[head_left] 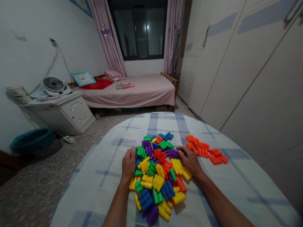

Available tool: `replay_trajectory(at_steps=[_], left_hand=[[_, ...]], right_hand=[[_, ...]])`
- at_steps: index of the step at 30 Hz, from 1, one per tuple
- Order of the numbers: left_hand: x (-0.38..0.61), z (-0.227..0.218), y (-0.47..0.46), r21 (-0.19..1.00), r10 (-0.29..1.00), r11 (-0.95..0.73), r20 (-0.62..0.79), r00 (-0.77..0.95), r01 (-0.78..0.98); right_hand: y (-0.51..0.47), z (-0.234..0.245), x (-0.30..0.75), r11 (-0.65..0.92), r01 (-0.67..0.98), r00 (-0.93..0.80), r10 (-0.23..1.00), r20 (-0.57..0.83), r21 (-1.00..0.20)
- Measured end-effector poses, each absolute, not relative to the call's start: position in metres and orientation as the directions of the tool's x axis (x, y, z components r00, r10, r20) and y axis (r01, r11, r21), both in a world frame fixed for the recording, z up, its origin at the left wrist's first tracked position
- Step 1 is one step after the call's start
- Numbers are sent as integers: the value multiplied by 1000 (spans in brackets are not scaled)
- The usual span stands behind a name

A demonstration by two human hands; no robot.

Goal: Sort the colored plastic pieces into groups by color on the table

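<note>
A heap of plastic building blocks point(158, 181), in yellow, green, blue, purple and orange-red, lies on the table in front of me. My left hand point(129, 163) rests along the heap's left side, its fingers beside the green and blue pieces and partly hidden. On the other side, my right hand point(190, 160) lies with its fingers stretched out and slightly bent, the tips at a purple block point(174, 154). Neither hand shows a piece lifted in it. Right of that hand, several orange blocks point(203, 148) form a separate group, laid close together.
A round table point(111, 176) with a white and blue checked cloth holds the blocks. Beyond it stands a bed point(146, 90) with a pink sheet. A white cabinet point(78, 116) with a fan point(54, 84) and a teal bin point(33, 140) are at left, wardrobe doors point(227, 69) at right.
</note>
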State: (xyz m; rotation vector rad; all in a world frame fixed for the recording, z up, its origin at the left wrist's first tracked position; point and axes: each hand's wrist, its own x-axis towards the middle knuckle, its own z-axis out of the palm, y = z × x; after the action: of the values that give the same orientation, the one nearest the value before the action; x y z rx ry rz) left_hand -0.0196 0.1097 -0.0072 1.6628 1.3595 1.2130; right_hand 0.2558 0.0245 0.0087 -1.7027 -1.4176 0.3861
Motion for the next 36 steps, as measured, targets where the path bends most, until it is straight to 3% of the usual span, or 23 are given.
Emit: replay_trajectory(at_steps=[27, 31, 36], left_hand=[[-20, -5, 108, 885, 958, -272, 284, 24, 378], [-20, -4, 108, 885, 959, -270, 283, 22, 379], [-20, -4, 108, 884, 956, -277, 292, 18, 377]], right_hand=[[21, 7, 255, 28, 686, 301, 899, 319, -727], [27, 18, 254, 43, 734, 283, 888, 363, -678], [60, 48, 240, 156, 831, 89, 910, 405, -534]])
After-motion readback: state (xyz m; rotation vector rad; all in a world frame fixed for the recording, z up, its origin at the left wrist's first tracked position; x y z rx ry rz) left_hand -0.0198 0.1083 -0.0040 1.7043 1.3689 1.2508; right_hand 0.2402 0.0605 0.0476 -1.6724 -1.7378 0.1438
